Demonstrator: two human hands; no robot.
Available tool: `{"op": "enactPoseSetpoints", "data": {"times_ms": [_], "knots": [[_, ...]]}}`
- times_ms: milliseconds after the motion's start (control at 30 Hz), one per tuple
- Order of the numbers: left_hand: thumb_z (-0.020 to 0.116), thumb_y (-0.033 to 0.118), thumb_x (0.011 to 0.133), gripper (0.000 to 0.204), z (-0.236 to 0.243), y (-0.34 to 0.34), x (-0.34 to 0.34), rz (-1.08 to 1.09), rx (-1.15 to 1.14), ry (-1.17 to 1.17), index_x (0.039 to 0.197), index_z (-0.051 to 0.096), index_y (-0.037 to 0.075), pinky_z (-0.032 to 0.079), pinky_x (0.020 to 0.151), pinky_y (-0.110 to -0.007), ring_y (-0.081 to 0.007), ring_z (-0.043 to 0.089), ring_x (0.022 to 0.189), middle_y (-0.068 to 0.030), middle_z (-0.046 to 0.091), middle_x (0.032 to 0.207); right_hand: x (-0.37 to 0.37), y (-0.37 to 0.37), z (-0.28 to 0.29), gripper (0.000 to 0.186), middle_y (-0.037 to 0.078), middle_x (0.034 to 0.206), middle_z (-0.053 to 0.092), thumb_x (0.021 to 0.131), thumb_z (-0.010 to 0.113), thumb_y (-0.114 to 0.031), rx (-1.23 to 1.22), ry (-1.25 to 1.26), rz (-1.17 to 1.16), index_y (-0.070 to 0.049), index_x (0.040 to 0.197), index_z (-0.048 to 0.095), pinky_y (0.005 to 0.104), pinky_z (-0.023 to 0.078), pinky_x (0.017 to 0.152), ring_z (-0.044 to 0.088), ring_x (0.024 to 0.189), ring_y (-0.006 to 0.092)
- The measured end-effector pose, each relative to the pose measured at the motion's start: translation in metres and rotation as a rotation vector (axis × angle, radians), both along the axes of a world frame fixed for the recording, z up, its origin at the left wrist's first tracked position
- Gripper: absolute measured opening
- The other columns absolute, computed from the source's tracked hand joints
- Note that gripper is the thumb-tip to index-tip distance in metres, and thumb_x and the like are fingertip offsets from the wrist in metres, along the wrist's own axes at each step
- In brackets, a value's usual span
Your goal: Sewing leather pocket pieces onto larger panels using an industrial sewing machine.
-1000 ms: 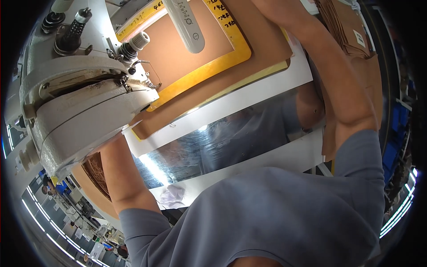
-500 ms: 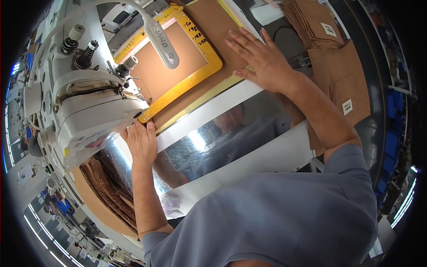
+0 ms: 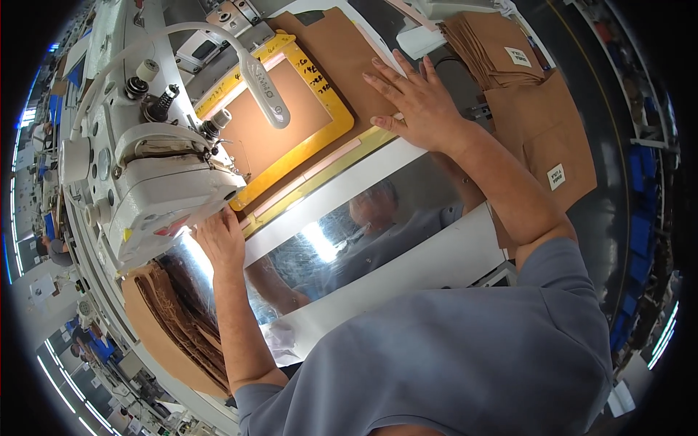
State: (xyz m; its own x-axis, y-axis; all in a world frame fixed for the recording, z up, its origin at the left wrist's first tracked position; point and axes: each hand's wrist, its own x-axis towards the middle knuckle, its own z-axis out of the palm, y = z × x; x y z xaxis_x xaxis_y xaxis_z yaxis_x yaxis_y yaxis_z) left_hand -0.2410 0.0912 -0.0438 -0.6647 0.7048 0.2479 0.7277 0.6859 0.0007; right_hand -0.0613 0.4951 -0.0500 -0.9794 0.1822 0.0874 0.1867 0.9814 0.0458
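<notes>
A brown fabric panel (image 3: 331,43) lies on the sewing table under a yellow clamp frame (image 3: 298,161) with handwriting on it. A yellow strip (image 3: 320,182) runs along the panel's near edge. My right hand (image 3: 425,109) rests palm down at the panel's right end, its fingers spread. My left hand (image 3: 222,243) lies flat by the frame's near left corner, close to the sewing machine head (image 3: 171,192), which partly hides its fingertips. Neither hand grips anything that I can see. A white lamp (image 3: 262,91) hangs over the frame's opening.
Brown fabric pieces with white labels are stacked at the right (image 3: 483,51), with another labelled piece (image 3: 538,131) in front. A shiny metal plate (image 3: 342,225) covers the near table. More brown pieces (image 3: 178,327) lie at the near left. Other workstations stand beyond, at left.
The brown panel has shifted against the yellow strip, and a pale pinkish strip now shows beside the frame's near edge. My left hand has drawn back slightly, and the whole view has moved a little.
</notes>
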Motion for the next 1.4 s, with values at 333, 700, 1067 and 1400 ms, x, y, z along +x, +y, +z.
{"op": "enactPoseSetpoints", "data": {"times_ms": [333,700,1067,1400], "knots": [[0.048,0.045,0.103,0.066,0.006,-0.01,0.067,0.089,0.011,-0.21,0.153,0.045,0.003,0.01,0.125,-0.055,-0.0287,0.037,0.151,-0.0145,0.045,0.159,0.024,-0.012,0.028,0.073,0.012,0.167,0.032,0.099,0.057,-0.049,-0.136,0.101,0.172,-0.015,0.16,0.036,0.0651,0.015,0.123,0.023,0.157,0.0341],[0.046,0.064,0.098,0.087,-0.003,-0.021,0.072,0.212,0.078,-0.155,0.158,0.037,0.003,0.006,0.127,-0.053,-0.0277,0.032,0.154,-0.0145,0.039,0.163,0.031,-0.019,0.003,0.067,0.013,0.166,0.035,0.104,0.045,-0.052,-0.119,0.097,0.216,-0.014,0.159,0.039,0.0633,0.016,0.123,0.029,0.155,0.0337],[0.049,0.061,0.097,0.081,-0.005,-0.024,0.083,0.292,0.03,-0.106,0.152,0.046,0.003,0.009,0.125,-0.051,-0.0247,0.041,0.149,-0.0158,0.05,0.155,0.031,-0.017,-0.001,0.068,0.013,0.166,0.034,0.101,0.052,-0.047,-0.108,0.131,0.218,-0.016,0.16,0.038,0.0623,0.017,0.123,0.028,0.155,0.0341],[0.052,0.058,0.098,0.076,-0.006,-0.033,0.091,0.146,0.111,-0.144,0.153,0.046,0.007,0.005,0.125,-0.053,-0.0247,0.038,0.152,-0.0132,0.047,0.158,0.039,-0.021,0.009,0.055,0.007,0.156,0.051,0.098,0.059,-0.038,-0.094,0.196,0.286,-0.014,0.148,0.056,0.0574,0.024,0.123,0.042,0.148,0.0291]]}}
